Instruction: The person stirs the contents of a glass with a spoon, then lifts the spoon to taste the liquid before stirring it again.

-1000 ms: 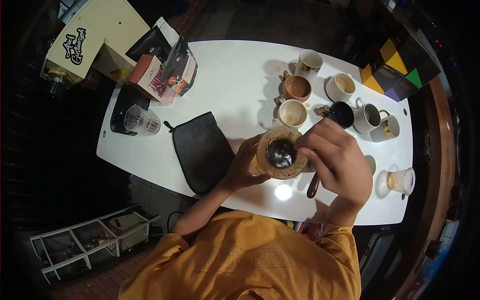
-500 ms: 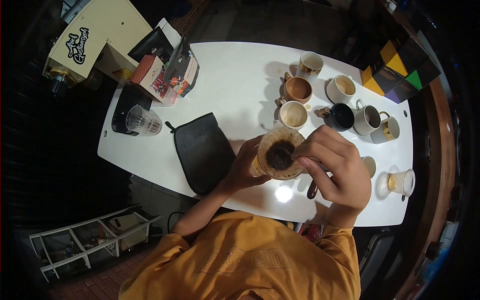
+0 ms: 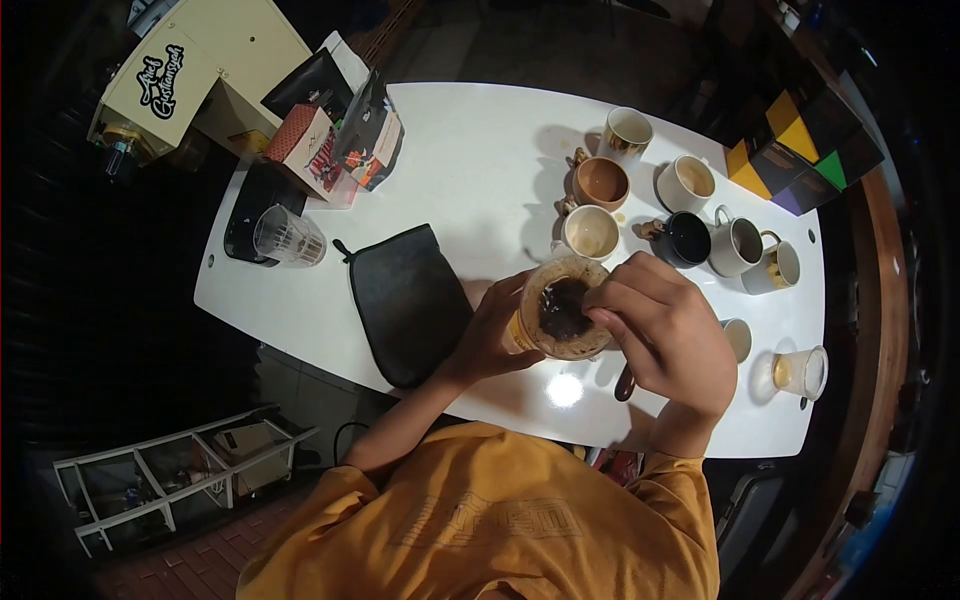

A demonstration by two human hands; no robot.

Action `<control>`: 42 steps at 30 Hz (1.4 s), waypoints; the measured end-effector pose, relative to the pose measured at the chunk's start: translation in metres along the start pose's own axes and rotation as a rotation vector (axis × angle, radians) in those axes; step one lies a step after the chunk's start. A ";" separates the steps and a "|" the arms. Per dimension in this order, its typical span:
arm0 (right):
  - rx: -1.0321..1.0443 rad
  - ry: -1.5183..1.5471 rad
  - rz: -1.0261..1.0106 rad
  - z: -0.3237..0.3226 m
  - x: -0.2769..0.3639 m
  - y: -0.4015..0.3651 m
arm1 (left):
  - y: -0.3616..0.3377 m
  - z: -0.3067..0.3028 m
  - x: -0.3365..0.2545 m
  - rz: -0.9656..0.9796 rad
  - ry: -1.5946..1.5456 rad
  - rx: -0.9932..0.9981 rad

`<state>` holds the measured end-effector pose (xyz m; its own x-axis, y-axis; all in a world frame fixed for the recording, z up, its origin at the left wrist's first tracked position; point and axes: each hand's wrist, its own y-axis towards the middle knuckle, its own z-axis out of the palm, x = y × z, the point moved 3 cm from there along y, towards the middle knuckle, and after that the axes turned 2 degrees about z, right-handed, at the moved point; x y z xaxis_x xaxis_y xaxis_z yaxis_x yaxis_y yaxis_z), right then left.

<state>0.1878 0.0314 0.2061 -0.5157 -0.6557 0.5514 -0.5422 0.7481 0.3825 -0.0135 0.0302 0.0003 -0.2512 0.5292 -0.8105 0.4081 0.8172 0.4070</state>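
A round coffee dripper with a brown-stained paper filter [image 3: 590, 338] is tilted toward the camera, dark wet grounds [image 3: 563, 308] inside it. My left hand [image 3: 492, 335] wraps round its left side. At its right rim my right hand [image 3: 670, 330] has the fingers pressed together over the grounds; what they hold, if anything, is hidden. A dark brown handle [image 3: 625, 383] shows below my right hand. Just beyond the dripper stands a cream cup [image 3: 591, 233], and a black pouch [image 3: 408, 305] lies flat to the left of my left hand.
Several cups, among them a brown one [image 3: 601, 183] and a black one [image 3: 684, 240], stand behind my right hand on the white table [image 3: 460, 150]. A glass [image 3: 800, 373] is at the right, a clear tumbler [image 3: 290, 237] at the left. Coffee bags and a beige machine [image 3: 200, 75] are back left.
The grounds look wetter and shinier than before. My right hand has shifted slightly over the dripper, and my left hand keeps its hold.
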 end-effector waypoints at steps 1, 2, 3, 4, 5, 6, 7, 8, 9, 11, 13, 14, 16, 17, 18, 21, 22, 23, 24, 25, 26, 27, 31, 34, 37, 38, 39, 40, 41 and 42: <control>-0.008 -0.012 -0.007 -0.002 0.002 0.000 | 0.000 0.000 -0.001 0.000 0.000 -0.001; -0.008 -0.013 -0.007 -0.003 0.002 -0.001 | 0.001 -0.001 -0.001 -0.004 -0.003 0.003; -0.059 -0.009 -0.021 -0.006 0.004 -0.001 | 0.001 -0.001 -0.002 -0.008 -0.007 0.008; -0.109 -0.004 -0.036 -0.009 0.005 -0.001 | 0.001 0.000 -0.001 -0.007 -0.007 0.007; -0.109 -0.004 -0.037 -0.010 0.005 -0.001 | 0.001 0.000 -0.001 0.005 0.009 0.002; -0.113 -0.038 -0.014 -0.011 0.006 0.000 | 0.001 0.000 -0.001 0.016 0.025 -0.003; -0.118 -0.072 0.009 -0.012 0.005 0.000 | 0.001 0.000 0.000 0.016 0.025 -0.003; -0.118 -0.072 0.009 -0.010 0.004 0.000 | 0.001 0.000 0.000 0.022 0.033 0.003; -0.085 -0.061 0.010 -0.007 0.001 0.000 | 0.001 -0.001 0.000 0.028 0.042 0.011; -0.055 -0.049 0.012 -0.001 -0.002 0.000 | 0.001 -0.001 0.000 0.030 0.041 0.011; 0.005 0.001 0.025 0.004 -0.004 0.000 | 0.001 -0.001 -0.001 0.032 0.040 0.011; 0.004 0.001 0.024 0.004 -0.003 0.000 | 0.001 -0.002 -0.003 0.019 0.036 0.012; 0.021 0.045 0.004 0.003 -0.001 -0.001 | 0.001 -0.002 -0.003 0.005 0.031 0.013; 0.021 0.044 0.005 0.002 -0.001 -0.001 | 0.000 -0.002 -0.002 0.009 0.033 0.007; 0.011 0.058 -0.011 0.000 0.000 -0.001 | 0.000 -0.001 -0.002 0.013 0.034 0.001; -0.029 0.075 -0.016 -0.006 0.006 -0.002 | 0.001 -0.001 -0.003 0.029 0.049 -0.010; -0.057 0.077 -0.005 -0.008 0.007 -0.003 | 0.001 -0.001 -0.003 0.029 0.049 -0.011; -0.056 0.076 -0.005 -0.009 0.009 -0.004 | 0.001 0.000 -0.002 0.035 0.037 -0.014; -0.055 0.079 -0.031 -0.010 0.011 -0.004 | 0.001 0.000 -0.001 0.040 0.026 -0.017; -0.053 0.081 -0.057 -0.010 0.013 -0.005 | 0.001 0.000 -0.001 0.039 0.025 -0.018; -0.053 0.081 -0.056 -0.008 0.012 -0.005 | 0.001 -0.001 0.000 0.034 0.014 -0.010; -0.028 0.072 -0.072 -0.005 0.010 -0.005 | 0.001 -0.001 0.000 0.030 0.003 -0.002; 0.004 0.011 -0.028 0.000 0.006 -0.002 | 0.001 -0.001 0.000 0.012 0.002 0.023; -0.039 -0.040 -0.012 -0.004 0.003 -0.002 | 0.000 0.000 0.001 0.020 -0.001 0.010; -0.104 -0.046 -0.018 -0.010 0.006 -0.003 | 0.001 0.000 0.000 0.003 -0.010 0.009; -0.104 -0.046 -0.018 -0.010 0.006 -0.003 | 0.001 0.000 -0.001 0.011 0.004 0.009; -0.090 -0.067 0.005 -0.010 0.007 -0.003 | 0.002 0.000 -0.001 0.019 0.018 0.009; -0.077 -0.088 0.027 -0.010 0.007 -0.003 | 0.002 0.001 -0.001 0.019 0.017 0.011; -0.078 -0.088 0.028 -0.008 0.006 -0.003 | 0.002 0.000 0.000 0.029 0.020 0.004; -0.045 -0.078 0.027 -0.002 0.003 -0.004 | 0.001 0.000 0.000 0.039 0.023 -0.002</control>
<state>0.1901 0.0266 0.2079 -0.5806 -0.6400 0.5033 -0.4984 0.7682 0.4019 -0.0128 0.0310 0.0012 -0.2554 0.5655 -0.7842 0.4160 0.7965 0.4388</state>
